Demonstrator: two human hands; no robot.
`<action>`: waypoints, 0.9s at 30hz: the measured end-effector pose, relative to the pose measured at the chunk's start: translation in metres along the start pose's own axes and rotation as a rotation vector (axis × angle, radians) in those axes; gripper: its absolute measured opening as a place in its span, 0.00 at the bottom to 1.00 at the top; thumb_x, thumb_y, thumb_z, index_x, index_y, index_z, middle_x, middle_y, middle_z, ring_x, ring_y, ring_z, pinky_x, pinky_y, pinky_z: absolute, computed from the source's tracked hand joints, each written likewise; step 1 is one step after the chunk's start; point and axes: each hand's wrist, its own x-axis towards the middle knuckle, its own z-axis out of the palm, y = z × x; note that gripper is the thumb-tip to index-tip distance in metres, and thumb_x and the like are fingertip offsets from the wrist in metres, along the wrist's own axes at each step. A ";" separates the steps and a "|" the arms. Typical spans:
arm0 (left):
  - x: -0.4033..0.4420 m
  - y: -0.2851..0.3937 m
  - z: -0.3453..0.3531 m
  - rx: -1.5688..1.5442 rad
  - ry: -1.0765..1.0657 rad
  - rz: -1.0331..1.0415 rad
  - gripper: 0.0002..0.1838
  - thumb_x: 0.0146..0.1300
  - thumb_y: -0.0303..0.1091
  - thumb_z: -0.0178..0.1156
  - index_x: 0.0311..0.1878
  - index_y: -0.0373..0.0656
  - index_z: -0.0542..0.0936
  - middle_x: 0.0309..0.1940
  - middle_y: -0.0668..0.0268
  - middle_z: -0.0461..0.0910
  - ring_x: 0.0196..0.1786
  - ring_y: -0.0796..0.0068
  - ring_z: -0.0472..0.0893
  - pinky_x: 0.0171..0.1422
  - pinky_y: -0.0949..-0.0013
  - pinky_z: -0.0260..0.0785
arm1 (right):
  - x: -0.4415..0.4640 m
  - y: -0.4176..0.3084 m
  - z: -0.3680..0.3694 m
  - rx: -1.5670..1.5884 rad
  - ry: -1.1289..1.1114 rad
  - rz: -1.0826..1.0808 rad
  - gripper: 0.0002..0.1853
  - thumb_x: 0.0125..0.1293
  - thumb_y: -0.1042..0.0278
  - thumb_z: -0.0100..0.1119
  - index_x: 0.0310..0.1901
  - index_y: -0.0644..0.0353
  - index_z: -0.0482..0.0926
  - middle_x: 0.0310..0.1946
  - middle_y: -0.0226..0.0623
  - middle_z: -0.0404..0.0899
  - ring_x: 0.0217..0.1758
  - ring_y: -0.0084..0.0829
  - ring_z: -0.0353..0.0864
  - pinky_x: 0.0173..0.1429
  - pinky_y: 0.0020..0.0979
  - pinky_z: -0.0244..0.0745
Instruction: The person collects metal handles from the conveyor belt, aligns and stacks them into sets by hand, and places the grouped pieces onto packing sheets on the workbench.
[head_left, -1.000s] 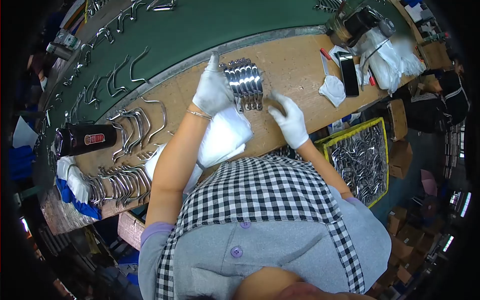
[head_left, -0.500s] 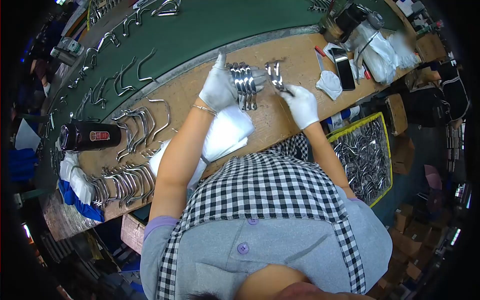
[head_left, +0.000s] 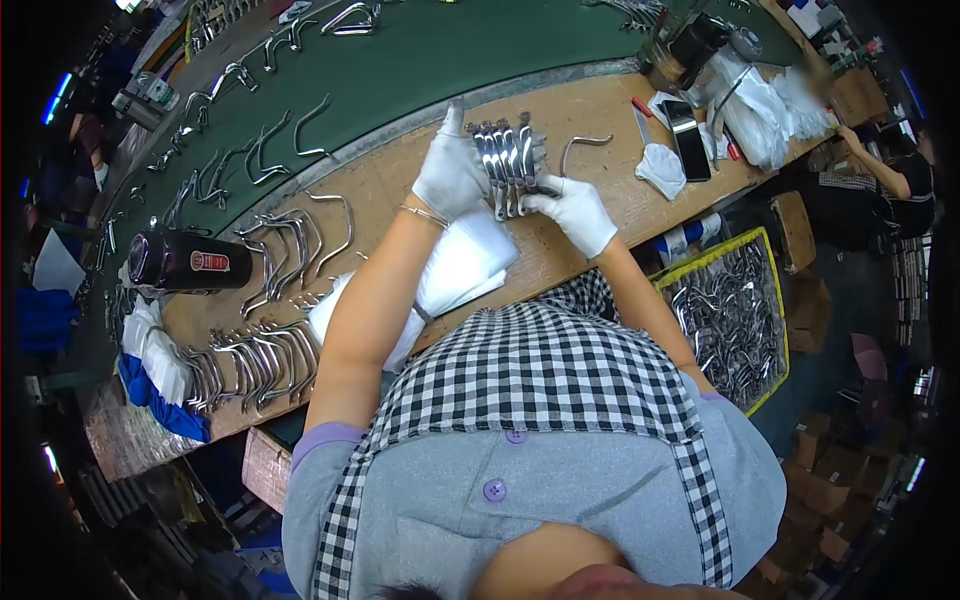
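Both of my hands wear white gloves. A row of several shiny bent metal handles point(head_left: 505, 155) lies across the fingers of my left hand point(head_left: 452, 172), whose thumb points up and away. My right hand point(head_left: 574, 212) pinches the lower end of the rightmost handle point(head_left: 526, 150), close against the row. One single metal handle point(head_left: 570, 148) lies on the wooden table point(head_left: 620, 110) just beyond my right hand. White sheets point(head_left: 465, 262) lie under my left wrist.
More bent handles point(head_left: 265, 365) and a dark flask point(head_left: 190, 262) are at the left. Others rest on the green surface point(head_left: 420, 50). At the right are a phone point(head_left: 686, 140), plastic bags point(head_left: 755, 115), a yellow-edged crate of metal parts point(head_left: 728, 315) and another person point(head_left: 900, 185).
My right hand took handles from the row, then moved back left to it with one. A single handle now lies on the table to the right. The other person's arm now reaches toward the table.
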 end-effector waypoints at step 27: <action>0.000 0.000 -0.009 0.636 0.335 0.177 0.14 0.67 0.39 0.57 0.44 0.36 0.78 0.35 0.63 0.82 0.34 0.74 0.83 0.36 0.70 0.77 | 0.023 -0.005 0.016 0.106 -0.014 0.157 0.14 0.58 0.66 0.65 0.43 0.65 0.83 0.34 0.33 0.85 0.35 0.18 0.78 0.43 0.23 0.71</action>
